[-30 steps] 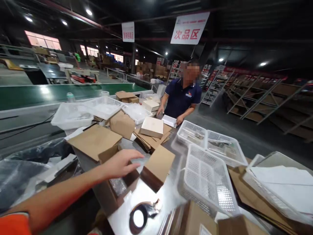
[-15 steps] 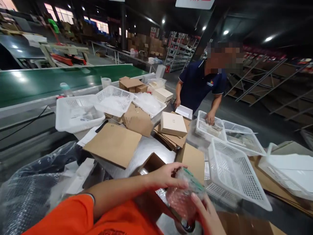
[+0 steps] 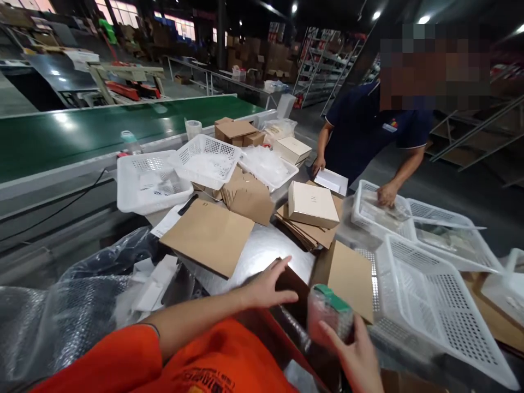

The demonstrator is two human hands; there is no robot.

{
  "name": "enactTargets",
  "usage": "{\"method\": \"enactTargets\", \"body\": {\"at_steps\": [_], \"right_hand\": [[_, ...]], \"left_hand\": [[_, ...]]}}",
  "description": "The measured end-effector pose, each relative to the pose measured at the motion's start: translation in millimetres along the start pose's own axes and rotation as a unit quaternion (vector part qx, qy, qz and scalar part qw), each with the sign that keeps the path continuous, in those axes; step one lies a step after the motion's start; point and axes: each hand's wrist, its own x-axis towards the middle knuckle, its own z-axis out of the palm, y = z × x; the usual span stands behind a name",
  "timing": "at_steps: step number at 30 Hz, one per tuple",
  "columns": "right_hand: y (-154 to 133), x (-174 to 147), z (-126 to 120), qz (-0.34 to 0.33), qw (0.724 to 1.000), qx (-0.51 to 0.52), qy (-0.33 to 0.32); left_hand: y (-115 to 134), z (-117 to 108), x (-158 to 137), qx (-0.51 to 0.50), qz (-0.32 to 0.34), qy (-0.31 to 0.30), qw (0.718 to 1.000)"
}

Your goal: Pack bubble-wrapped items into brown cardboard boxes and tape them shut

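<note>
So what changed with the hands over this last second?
The left hand let go of the bubble-wrapped packet and moved to the open cardboard box. The right hand came into view and now holds the packet alone. The white baskets stayed put.

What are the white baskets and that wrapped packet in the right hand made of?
White baskets: apparently moulded plastic, matte, with perforated walls. Packet in the right hand: seemingly clear bubble wrap, glossy and translucent, over something reddish with a green end.
</note>
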Motion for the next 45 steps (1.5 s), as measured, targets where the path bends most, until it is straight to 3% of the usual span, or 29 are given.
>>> {"method": "enactTargets", "body": {"at_steps": [2,4,7,9,13,17,23,30,37,42,45], "right_hand": [[13.0,7.1,-1.2,-0.084,0.989,-0.109,0.050],[23.9,11.6,6.7,-0.177,0.963,-0.201,0.037],[33.4,16.0,30.2,-0.311,0.894,-0.323,0.001],[33.8,18.7,46.8,-0.377,0.844,-0.381,-0.004],[23.0,25.5,74.7,-0.414,0.772,-0.482,-0.001],[13.1,36.1,98.0,-0.398,0.720,-0.567,-0.035],[20.0,46.5,101.8,-0.390,0.718,-0.563,-0.124],[12.6,43.1,95.0,-0.304,0.755,-0.561,-0.150],[8.6,36.4,92.2,-0.233,0.809,-0.504,-0.193],[-1.8,27.6,91.2,-0.226,0.827,-0.439,-0.269],[-6.2,23.8,89.6,-0.226,0.833,-0.424,-0.273]], "left_hand": [[-9.9,-13.1,8.1,0.054,-0.018,0.058,0.997],[-16.5,-18.2,17.3,0.080,-0.016,0.086,0.993],[-24.6,-14.2,27.6,0.147,0.010,0.128,0.981],[-32.2,-9.4,31.2,0.188,-0.008,0.125,0.974],[-50.1,-5.0,34.1,0.163,-0.036,0.047,0.985],[-54.0,-6.8,32.9,0.156,-0.029,0.048,0.986],[-49.3,-8.7,30.3,0.156,-0.040,0.041,0.986],[-55.6,-10.3,38.2,0.112,-0.080,0.048,0.989],[-58.9,-8.7,33.6,0.129,-0.064,0.063,0.988],[-55.6,-7.7,31.2,0.151,-0.065,0.067,0.984],[-55.7,-7.4,30.2,0.140,-0.061,0.072,0.986]]}}
